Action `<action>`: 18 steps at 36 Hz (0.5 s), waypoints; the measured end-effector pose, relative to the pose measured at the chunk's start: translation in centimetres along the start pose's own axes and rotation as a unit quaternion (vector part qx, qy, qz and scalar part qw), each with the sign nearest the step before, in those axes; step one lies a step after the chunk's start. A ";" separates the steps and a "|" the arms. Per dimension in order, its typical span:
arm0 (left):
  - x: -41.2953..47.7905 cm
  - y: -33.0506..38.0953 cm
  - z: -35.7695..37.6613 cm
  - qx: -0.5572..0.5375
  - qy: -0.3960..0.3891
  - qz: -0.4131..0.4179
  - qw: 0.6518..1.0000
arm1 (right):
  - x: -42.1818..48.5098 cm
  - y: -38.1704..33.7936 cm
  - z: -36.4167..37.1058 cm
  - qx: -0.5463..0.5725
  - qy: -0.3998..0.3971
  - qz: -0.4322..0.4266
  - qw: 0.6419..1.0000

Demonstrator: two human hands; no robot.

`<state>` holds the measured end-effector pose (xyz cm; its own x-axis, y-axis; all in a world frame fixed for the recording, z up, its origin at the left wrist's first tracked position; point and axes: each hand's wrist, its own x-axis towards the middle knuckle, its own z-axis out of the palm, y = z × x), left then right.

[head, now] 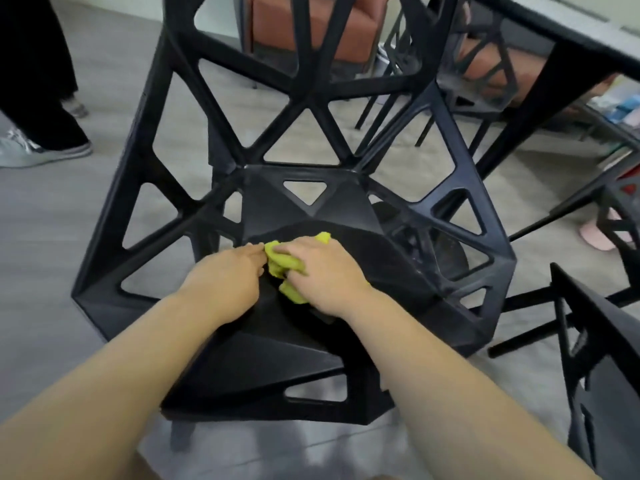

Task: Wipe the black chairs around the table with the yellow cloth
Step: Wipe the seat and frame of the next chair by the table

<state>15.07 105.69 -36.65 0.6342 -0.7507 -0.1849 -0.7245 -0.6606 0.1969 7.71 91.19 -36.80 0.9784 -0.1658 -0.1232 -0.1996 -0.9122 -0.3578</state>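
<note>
A black chair [311, 199] with an open lattice of triangular cut-outs fills the middle of the view, its seat facing me. A bunched yellow cloth [282, 263] lies on the seat. My right hand [322, 275] presses down on the cloth and grips it, with folds showing above and below the fingers. My left hand [228, 278] rests on the seat just left of the cloth, its fingertips pinching the cloth's left edge. Most of the cloth is hidden under my right hand.
A second black chair [602, 368] stands at the lower right, and another [485, 60] sits under the dark table [568, 26] at the upper right. A person's legs and sneakers [38, 150] are at the left. An orange seat [311, 26] is behind. A pink slipper [599, 233] lies on the right floor.
</note>
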 end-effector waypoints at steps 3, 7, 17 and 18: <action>-0.1 0.1 -0.2 -0.008 -0.008 -0.023 1.000 | -0.3 4.5 -2.0 -0.084 0.035 0.050 0.995; 0.1 0.5 -0.4 0.011 -0.009 -0.023 1.000 | -1.3 10.4 -5.4 -0.168 0.130 0.267 0.940; 0.7 1.1 -0.3 0.032 -0.013 -0.043 0.999 | 0.8 4.4 -1.7 -0.034 0.017 0.051 0.998; 0.7 1.2 -0.5 0.031 -0.015 -0.044 0.998 | 0.2 4.7 -1.8 -0.029 0.007 0.024 0.999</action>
<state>14.78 104.36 -36.05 0.6876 -0.6892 -0.2282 -0.6830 -0.7207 0.1187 7.03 86.16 -36.83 0.9683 -0.2156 -0.1261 -0.2443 -0.9227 -0.2983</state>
